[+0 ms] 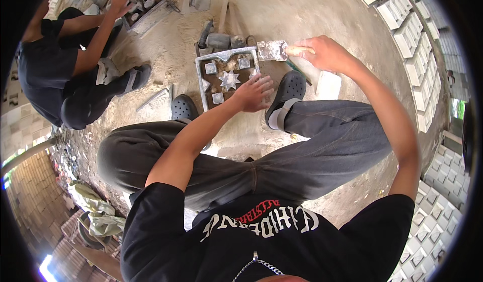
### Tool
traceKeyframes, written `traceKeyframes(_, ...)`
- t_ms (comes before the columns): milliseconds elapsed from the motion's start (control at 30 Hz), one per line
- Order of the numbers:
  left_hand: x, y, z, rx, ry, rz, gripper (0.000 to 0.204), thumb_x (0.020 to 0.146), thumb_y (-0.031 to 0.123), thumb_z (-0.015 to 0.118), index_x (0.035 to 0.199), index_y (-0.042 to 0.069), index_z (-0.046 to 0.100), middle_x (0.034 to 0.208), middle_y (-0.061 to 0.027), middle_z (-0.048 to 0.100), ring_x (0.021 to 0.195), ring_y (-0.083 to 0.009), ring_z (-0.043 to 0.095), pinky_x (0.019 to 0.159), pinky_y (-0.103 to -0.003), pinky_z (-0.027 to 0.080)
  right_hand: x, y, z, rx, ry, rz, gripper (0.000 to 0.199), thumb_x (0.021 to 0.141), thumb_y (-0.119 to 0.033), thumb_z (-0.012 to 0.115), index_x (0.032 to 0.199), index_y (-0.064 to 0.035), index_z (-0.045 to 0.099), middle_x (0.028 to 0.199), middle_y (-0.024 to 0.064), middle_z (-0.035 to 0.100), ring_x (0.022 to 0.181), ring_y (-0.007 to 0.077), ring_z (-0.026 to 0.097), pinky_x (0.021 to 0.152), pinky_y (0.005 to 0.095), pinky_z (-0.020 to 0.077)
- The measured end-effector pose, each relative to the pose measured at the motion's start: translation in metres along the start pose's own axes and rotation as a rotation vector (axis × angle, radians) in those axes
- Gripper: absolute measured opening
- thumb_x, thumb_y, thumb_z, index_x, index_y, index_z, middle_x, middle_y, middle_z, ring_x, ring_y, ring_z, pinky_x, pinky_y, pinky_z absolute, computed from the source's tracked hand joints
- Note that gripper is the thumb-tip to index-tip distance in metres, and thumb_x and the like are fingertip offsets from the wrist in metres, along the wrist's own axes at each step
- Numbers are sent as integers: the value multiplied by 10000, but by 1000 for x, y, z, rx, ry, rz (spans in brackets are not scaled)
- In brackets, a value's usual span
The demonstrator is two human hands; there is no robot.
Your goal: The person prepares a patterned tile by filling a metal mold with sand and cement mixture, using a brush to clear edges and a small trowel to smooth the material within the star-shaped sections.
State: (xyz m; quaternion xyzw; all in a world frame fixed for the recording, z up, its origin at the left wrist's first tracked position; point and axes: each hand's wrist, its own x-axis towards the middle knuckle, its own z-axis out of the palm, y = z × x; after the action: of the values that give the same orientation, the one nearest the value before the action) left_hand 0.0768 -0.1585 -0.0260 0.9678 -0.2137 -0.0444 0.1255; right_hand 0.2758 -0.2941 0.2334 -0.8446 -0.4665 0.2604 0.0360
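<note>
My right hand (329, 54) is closed around the pale handle of a trowel (273, 50). Its flat blade, caked with whitish powder, points left by the far right corner of a square metal mould (199, 75). Inside the mould are a star-shaped piece (230, 80) and small raised blocks (210, 68), with brown, sandy material around them. My left hand (253, 93) is over the mould's near right side, fingers stretched out and dusty, holding nothing. Whether its fingertips touch the rim cannot be made out.
Behind the mould lies a dark cylindrical tool (219, 41). My dark clogs (291, 91) flank the mould. A white slab (329, 85) lies near my right foot. At far left, another person (55, 70) works over a similar mould (146, 3). Pale cast blocks (415, 70) line the right side.
</note>
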Motion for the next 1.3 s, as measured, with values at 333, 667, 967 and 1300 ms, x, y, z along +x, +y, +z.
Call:
traceKeyframes(333,-54,-31,-19,-34,237,-474,800,944,542,489,1487,-10,284,1564,-183,274,1472,-290,221,1210,-427,145,-4,8,9,18,-23,-75,346,928,-222,536,1202,-52,663,1042,198,690,962,365,649,857,436,506)
traceKeyframes(667,0,-45,-38,-272,47,-935,623,870,475,588,1244,-22,551,1221,-196,594,1186,-346,532,990,-457,435,-1,9,-1,1,22,-89,350,927,-246,546,1199,-63,668,1046,194,691,963,360,648,859,440,506)
traceKeyframes(967,23,-57,-22,-347,216,-873,712,778,400,629,1303,-55,469,1172,-204,619,1165,-375,547,1020,-431,442,-5,19,-2,-16,41,-39,342,930,-242,546,1197,-69,669,1070,176,691,977,355,650,874,441,511)
traceKeyframes(1300,43,-73,-43,-304,-107,-669,589,842,426,568,1266,18,550,1301,-179,584,1262,-337,501,1077,-448,380,-8,19,-7,-28,56,-19,342,925,-225,550,1211,-76,663,1054,178,691,965,347,654,862,446,513)
